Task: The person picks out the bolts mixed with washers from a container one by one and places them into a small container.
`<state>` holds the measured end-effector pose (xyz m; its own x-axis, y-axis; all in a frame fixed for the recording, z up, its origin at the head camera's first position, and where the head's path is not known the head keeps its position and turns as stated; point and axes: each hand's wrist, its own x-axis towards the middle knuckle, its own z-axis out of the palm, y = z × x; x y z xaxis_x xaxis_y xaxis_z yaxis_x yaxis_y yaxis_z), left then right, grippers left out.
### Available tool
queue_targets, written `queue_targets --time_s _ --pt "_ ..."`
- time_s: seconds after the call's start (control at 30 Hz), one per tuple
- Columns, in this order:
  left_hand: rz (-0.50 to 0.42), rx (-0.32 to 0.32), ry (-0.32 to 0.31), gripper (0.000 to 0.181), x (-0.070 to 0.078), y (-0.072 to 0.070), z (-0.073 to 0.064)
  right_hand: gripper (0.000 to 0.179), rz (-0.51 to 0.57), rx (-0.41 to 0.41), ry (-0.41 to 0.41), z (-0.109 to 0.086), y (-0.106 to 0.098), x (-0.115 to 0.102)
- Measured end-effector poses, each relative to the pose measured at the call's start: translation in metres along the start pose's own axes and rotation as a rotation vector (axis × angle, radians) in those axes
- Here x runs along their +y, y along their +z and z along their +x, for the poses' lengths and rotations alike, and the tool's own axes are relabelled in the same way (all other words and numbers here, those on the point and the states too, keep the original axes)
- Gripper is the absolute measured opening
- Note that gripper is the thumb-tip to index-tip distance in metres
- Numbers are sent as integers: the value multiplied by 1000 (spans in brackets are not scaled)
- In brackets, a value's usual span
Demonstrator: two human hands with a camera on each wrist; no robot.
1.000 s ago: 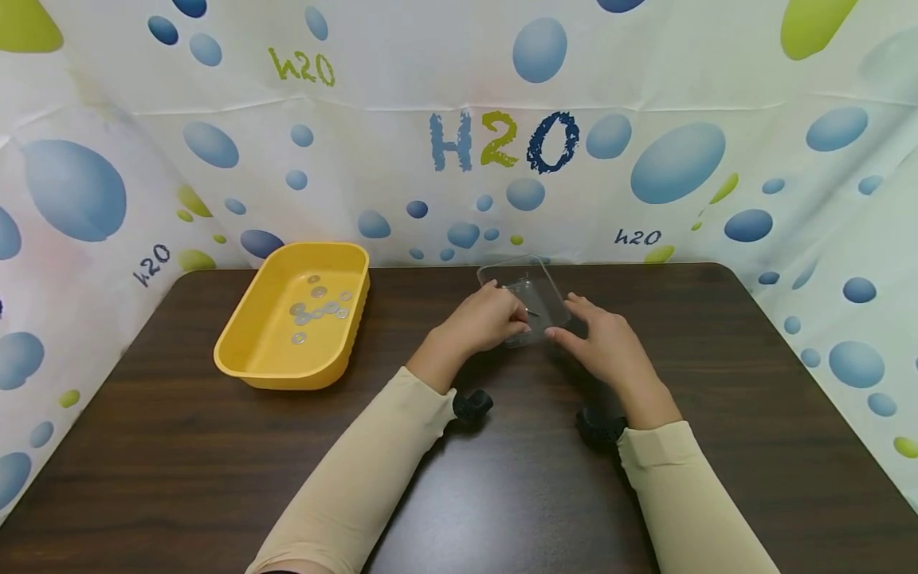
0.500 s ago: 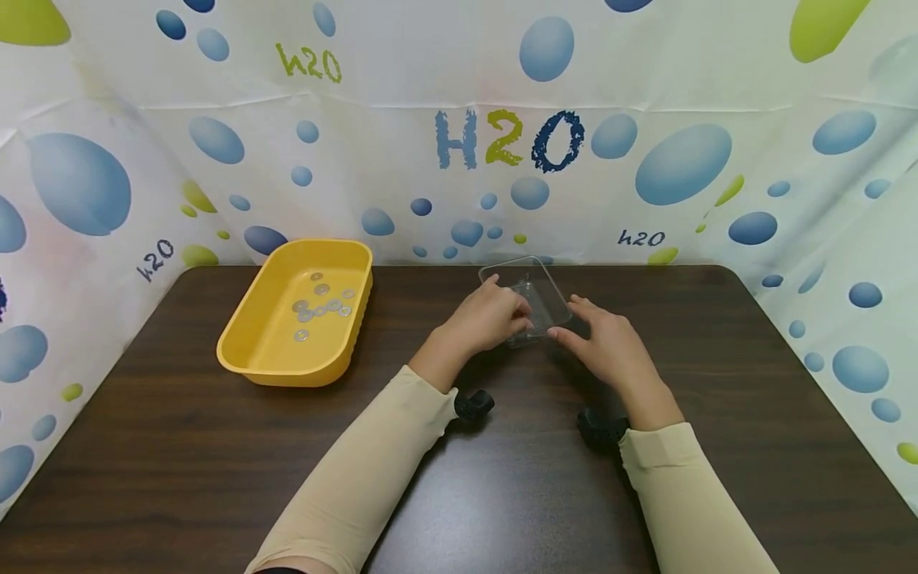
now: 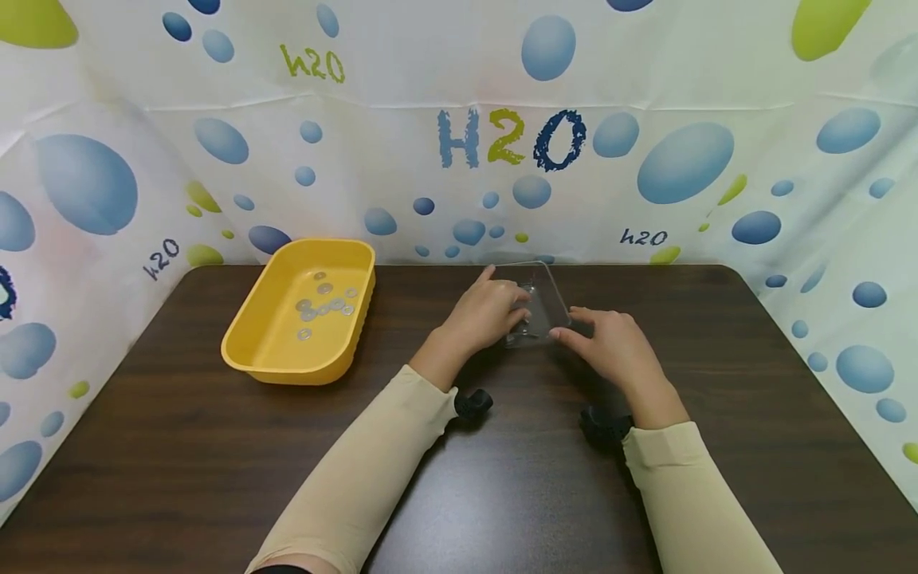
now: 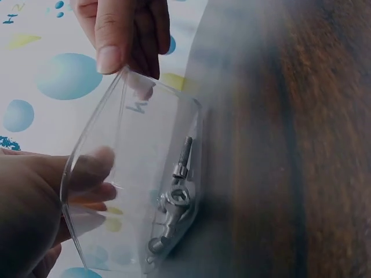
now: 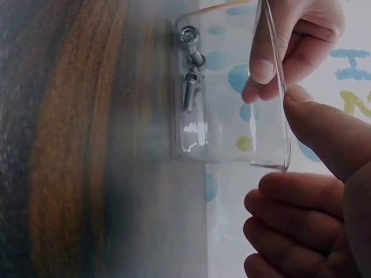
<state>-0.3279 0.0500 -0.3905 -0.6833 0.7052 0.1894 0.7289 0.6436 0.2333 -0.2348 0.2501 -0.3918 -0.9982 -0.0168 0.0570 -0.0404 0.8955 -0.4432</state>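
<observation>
A clear plastic box stands on the dark table near its back edge. Several metal hex-socket bolts lie on its bottom, also seen through the wall in the right wrist view. My left hand reaches over the left rim, its thumb and fingers inside the box above the bolts. Its fingers are loosely bent and slightly apart, with nothing visible between them. My right hand holds the box at its near right corner, thumb on the near rim and fingers round the right side.
A yellow tray stands at the left on the table, with several flat metal washers spread on its floor. A white curtain with blue and green spots hangs right behind the table.
My left hand's fingers have spread from a tighter curl and lifted a little. A bolt that showed by its fingertips is no longer seen there. The right hand stays at the box corner.
</observation>
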Motion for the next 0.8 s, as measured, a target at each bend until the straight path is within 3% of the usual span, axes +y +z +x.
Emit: queue_targets --time_s 0.2,0.4,0.6,0.8 --pt "6 69 -7 34 -3 -7 -7 74 21 39 15 3 2 -9" --pt "-40 86 -59 37 -4 -25 -21 74 -1 9 3 6 3 -14" --pt "-74 91 -100 40 -6 -47 -43 81 1 -13 11 5 4 -14" --pt "-80 126 -138 40 -26 -68 -74 81 -2 -16 -3 1 5 -12"
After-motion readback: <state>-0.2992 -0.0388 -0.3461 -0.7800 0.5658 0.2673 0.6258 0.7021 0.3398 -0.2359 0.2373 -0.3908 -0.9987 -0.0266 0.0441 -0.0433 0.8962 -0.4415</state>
